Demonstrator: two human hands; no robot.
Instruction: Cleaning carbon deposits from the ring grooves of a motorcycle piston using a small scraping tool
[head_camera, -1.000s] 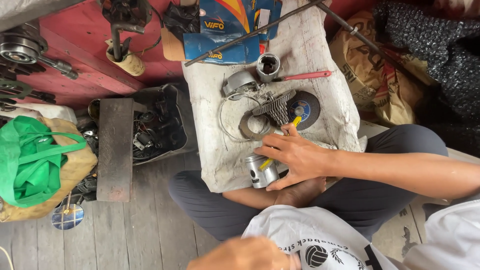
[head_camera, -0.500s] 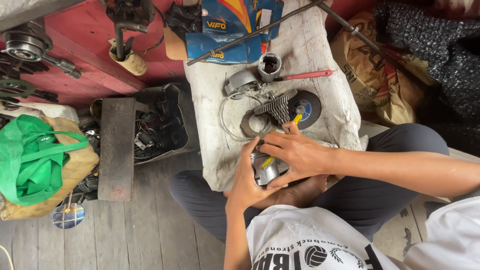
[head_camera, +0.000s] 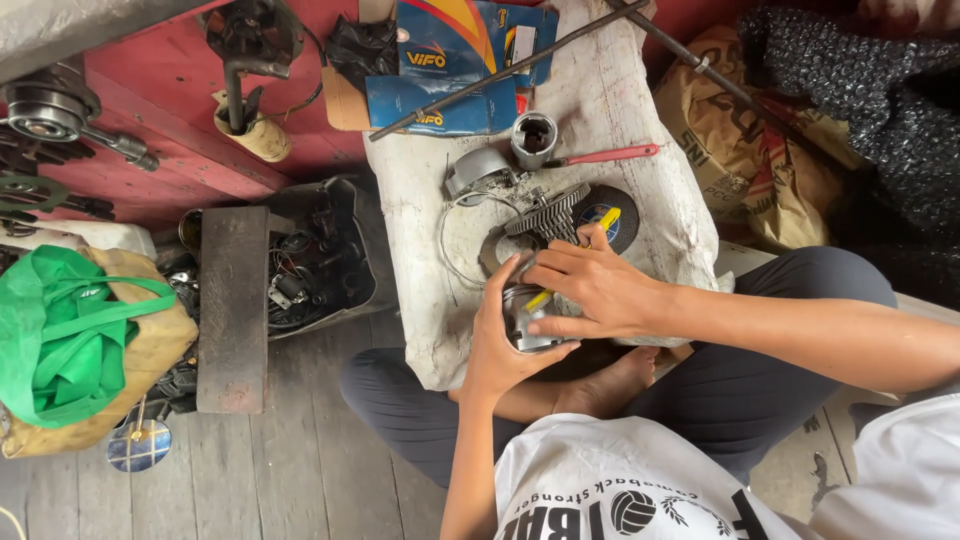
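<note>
We see a small metal cylinder (head_camera: 530, 318), dull silver with a ringed upper edge, held at the near edge of the white cloth-covered surface (head_camera: 420, 290). The left hand (head_camera: 497, 345) cups it from the left and beneath, fingers curled closed around its wall. The right hand (head_camera: 590, 290) lies over its right side, fingers wrapped on it and pinching a yellow-handled tool (head_camera: 570, 262) whose tip seems to reach into the cylinder, though the fingers hide that spot.

Just beyond the hands, touching or nearly so, a toothed gear (head_camera: 548, 212) sits beside a dark round disc (head_camera: 615, 215). Farther off lie a red-handled screwdriver (head_camera: 610, 155) and a short metal sleeve (head_camera: 533, 138). To the left on the wooden floor are a black tray of parts (head_camera: 320, 260) and a green bag (head_camera: 55, 335).
</note>
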